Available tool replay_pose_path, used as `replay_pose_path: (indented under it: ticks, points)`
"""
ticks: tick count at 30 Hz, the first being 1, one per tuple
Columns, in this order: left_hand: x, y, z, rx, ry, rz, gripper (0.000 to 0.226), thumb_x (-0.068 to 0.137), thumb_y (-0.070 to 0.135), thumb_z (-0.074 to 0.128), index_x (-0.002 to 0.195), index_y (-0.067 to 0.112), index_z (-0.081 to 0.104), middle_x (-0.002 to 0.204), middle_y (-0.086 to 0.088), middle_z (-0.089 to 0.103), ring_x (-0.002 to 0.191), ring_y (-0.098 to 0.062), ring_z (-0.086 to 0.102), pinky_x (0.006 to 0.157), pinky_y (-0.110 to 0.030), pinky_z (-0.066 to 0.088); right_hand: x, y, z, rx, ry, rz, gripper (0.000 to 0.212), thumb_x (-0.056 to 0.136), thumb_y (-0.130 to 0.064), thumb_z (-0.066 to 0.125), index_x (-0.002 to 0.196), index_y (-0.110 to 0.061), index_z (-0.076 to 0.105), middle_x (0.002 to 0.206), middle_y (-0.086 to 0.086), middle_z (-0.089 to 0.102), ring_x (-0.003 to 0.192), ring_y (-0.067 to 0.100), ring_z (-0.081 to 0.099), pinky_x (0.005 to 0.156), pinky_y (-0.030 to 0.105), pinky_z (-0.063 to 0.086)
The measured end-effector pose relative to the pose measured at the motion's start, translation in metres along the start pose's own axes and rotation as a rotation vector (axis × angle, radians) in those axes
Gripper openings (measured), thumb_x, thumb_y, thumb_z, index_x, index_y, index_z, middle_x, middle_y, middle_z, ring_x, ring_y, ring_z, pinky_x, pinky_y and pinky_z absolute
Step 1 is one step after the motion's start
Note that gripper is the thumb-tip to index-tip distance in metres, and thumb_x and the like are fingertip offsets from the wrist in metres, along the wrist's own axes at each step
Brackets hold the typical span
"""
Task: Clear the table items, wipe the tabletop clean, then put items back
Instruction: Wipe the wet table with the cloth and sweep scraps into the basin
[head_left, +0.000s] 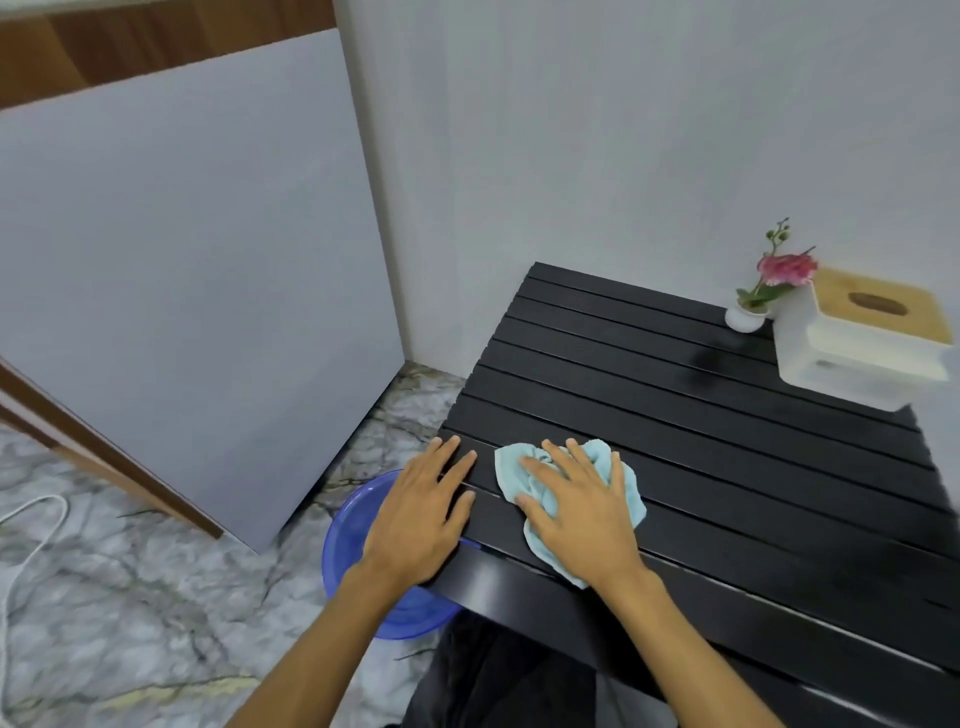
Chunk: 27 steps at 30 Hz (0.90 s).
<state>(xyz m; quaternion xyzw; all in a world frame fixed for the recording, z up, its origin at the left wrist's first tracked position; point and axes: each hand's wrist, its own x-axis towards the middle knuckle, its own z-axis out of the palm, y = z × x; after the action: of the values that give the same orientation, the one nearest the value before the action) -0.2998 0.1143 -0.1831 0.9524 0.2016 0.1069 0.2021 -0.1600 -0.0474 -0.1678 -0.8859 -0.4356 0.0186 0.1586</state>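
Nearest you, both forearms reach out over your dark-clad lap toward the near left corner of the black slatted table (727, 441). Your right hand (584, 512) lies flat with its fingers spread on the light blue cloth (623, 480), pressing it against the slats rather than closing around it; a flat palm like this spreads the pressure and likely keeps the rag from bunching as you push it. Your left hand (423, 512) is empty and open, laid palm down on the table's corner just beside the cloth, most likely to brace you and steady the table against the wiping stroke.

The cloth is crumpled and folded on itself, soft terry by the look of it, with one edge trailing toward the near rim. Whether it is damp you cannot tell from here, though the slats further back carry a dull, wet-looking sheen.

On the marbled floor below your left hand sits a blue plastic basin (353, 535), tucked against the table's corner, presumably for rinsing.

Further off, at the far right corner, a white tissue box with a wooden lid (862, 338) and a small white vase holding a pink flower (748, 314) stand close together on the tabletop. That corner is not cleared, so the surface beneath them probably remains unwiped.
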Motion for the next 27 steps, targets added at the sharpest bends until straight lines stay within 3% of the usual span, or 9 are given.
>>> replay_pose_path:
  ticks: [8, 17, 27]
  points:
    - [0.002, -0.003, 0.003, 0.045, -0.006, 0.082, 0.053, 0.096, 0.044, 0.023, 0.143, 0.025, 0.039, 0.154, 0.002, 0.032, 0.145, -0.015, 0.018, 0.118, -0.034, 0.012, -0.032, 0.032, -0.006, 0.002, 0.065, 0.130, 0.049, 0.089, -0.055, 0.035, 0.132, -0.038, 0.051, 0.149, -0.007, 0.041, 0.143, 0.017, 0.023, 0.116, 0.046, -0.003]
    - [0.005, -0.004, 0.004, 0.010, 0.006, 0.104, 0.055, 0.095, 0.045, 0.026, 0.140, 0.021, 0.045, 0.150, -0.002, 0.038, 0.142, -0.018, 0.027, 0.116, -0.035, 0.018, -0.096, 0.080, -0.025, -0.024, 0.158, 0.326, 0.045, 0.087, -0.054, 0.037, 0.126, -0.041, 0.055, 0.145, -0.009, 0.045, 0.140, 0.016, 0.030, 0.114, 0.049, 0.008]
    - [0.004, -0.001, 0.003, -0.021, 0.010, 0.088, 0.058, 0.092, 0.047, 0.026, 0.138, 0.019, 0.047, 0.150, -0.006, 0.039, 0.141, -0.023, 0.029, 0.115, -0.043, 0.023, -0.167, 0.143, -0.055, 0.008, 0.187, 0.459, 0.054, 0.083, -0.061, 0.031, 0.128, -0.040, 0.055, 0.146, -0.011, 0.044, 0.142, 0.012, 0.025, 0.115, 0.051, 0.012]
